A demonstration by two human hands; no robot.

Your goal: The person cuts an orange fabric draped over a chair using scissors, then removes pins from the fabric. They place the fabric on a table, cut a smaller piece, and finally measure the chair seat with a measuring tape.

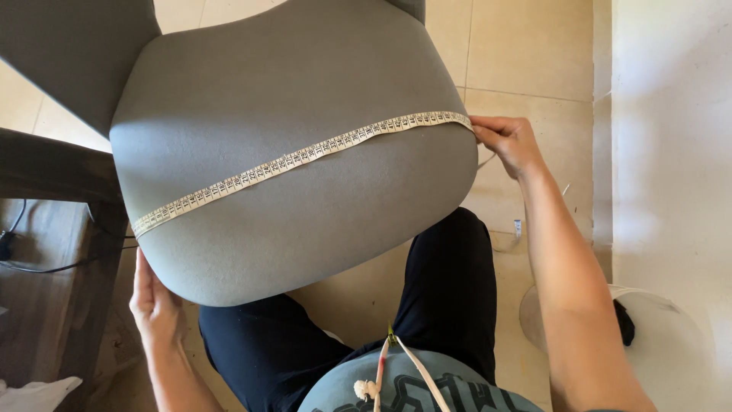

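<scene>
Head view: a measuring tape [305,156] is seen stretched across the grey upholstered chair seat [290,99], its long axis running from about 8 o'clock at the seat's left edge up to about 2 o'clock at the right edge. The right hand [509,142] is placed at the tape's 2 o'clock end, where the thumb and fingertips are pressed together on the tape against the seat's rim; a loose tail of tape is seen hanging down past the edge below that hand. The left hand [155,299] is laid against the seat's lower left edge, at about 7 o'clock of the seat, with the fingers extended along the underside. The tape's lower end lies just above this hand, at about 12 o'clock from it; whether the fingers actually pinch it cannot be told, since the end curls out of sight over the rim.

The tape is pale cream with dark printed gradations, thin and flat, and it is held taut enough to follow the cushion's curve. The seat is tilted toward the person, resting near the dark trousers [427,305]. A dark wooden table [53,175] is seen at 9 o'clock, and a white bucket [671,343] at 4 o'clock on the tiled floor [526,46].
</scene>
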